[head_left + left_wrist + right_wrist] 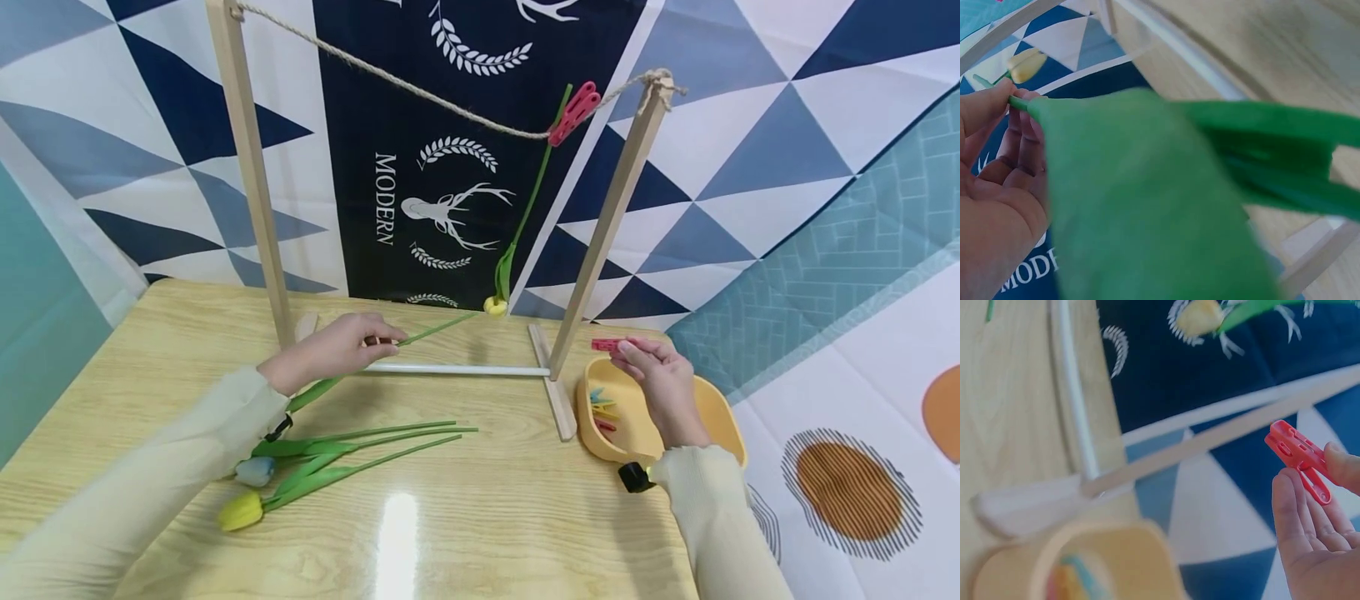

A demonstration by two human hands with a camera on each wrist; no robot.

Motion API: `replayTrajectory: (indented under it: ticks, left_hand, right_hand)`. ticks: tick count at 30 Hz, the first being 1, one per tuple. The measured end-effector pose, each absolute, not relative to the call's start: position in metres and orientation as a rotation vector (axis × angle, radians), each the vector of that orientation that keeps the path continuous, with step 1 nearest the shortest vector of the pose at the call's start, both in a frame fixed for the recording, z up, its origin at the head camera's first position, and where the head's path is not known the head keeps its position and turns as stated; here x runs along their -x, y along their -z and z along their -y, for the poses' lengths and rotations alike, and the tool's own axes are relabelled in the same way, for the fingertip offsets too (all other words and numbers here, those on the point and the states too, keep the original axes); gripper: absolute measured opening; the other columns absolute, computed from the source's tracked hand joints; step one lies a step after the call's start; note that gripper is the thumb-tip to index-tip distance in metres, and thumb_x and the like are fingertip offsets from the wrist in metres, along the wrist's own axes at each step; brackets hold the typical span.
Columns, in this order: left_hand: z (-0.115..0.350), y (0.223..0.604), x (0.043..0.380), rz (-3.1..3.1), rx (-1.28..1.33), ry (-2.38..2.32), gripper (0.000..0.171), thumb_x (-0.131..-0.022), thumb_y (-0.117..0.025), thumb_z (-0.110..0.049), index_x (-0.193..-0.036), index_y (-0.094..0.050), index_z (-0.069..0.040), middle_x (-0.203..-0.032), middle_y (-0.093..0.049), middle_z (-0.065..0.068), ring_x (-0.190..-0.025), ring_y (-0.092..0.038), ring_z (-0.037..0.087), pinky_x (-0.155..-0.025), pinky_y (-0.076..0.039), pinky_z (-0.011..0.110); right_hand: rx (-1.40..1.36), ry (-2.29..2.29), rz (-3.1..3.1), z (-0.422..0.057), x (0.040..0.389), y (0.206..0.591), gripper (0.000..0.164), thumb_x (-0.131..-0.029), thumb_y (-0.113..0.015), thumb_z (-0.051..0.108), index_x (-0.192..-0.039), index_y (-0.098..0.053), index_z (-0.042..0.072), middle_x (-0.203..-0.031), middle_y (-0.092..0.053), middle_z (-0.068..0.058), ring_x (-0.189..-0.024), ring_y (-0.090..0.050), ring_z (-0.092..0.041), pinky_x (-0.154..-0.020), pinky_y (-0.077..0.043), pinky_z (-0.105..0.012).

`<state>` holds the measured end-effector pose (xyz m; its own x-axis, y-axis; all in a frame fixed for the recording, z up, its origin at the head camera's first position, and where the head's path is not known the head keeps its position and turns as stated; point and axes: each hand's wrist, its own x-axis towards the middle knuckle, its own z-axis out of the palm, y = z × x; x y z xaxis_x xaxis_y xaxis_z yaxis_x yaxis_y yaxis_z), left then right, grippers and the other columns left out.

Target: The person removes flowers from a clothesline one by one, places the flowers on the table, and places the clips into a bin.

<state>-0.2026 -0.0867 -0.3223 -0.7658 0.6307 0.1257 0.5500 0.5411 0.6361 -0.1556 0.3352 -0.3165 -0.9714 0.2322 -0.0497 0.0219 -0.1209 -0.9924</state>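
Observation:
My left hand pinches the green stem of an artificial tulip, above the left part of the table. In the left wrist view the tulip's broad leaf fills the middle, and its blossom cannot be made out. My right hand holds a red clothespin between thumb and fingers, over a yellow basin. A yellow tulip hangs blossom-down from a twine line, clipped by red clothespins. On the table lie several tulips, among them a yellow one and a pale blue one.
Two wooden posts carry the twine, joined low down by a white rod. The yellow basin stands at the table's right side with coloured clothespins inside. Behind hangs a patterned cloth.

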Motion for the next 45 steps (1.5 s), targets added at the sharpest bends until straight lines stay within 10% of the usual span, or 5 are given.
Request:
replayTrajectory:
  ticks: [23,45]
  left_hand:
    - [0.076,0.372,0.193,-2.501,-1.088,-0.766,0.026,-0.092,-0.057,-0.009,-0.115,-0.066,-0.002,-0.106,-0.066,0.011,-0.085,-0.059,0.013,-0.075,-0.05,0.029]
    - [0.065,0.408,0.187,-2.499,-0.958,-0.62,0.02,-0.091,-0.059,-0.009,-0.108,-0.069,-0.005,-0.097,-0.069,0.006,-0.075,-0.057,0.008,-0.07,-0.048,0.027]
  right_hand:
    - [0.664,-2.226,2.086,-0.37,0.16,0.378,0.004,-0.089,-0.063,0.016,-0.09,-0.063,0.012,-0.08,-0.07,0.007,-0.077,-0.068,-0.006,-0.078,-0.054,-0.02]
    - [0.867,-1.962,2.412,-0.371,0.181,0.41,0.056,-0.09,-0.062,0.028,-0.132,-0.048,-0.005,-0.076,-0.063,0.014,-0.077,-0.062,-0.002,-0.072,-0.052,-0.015]
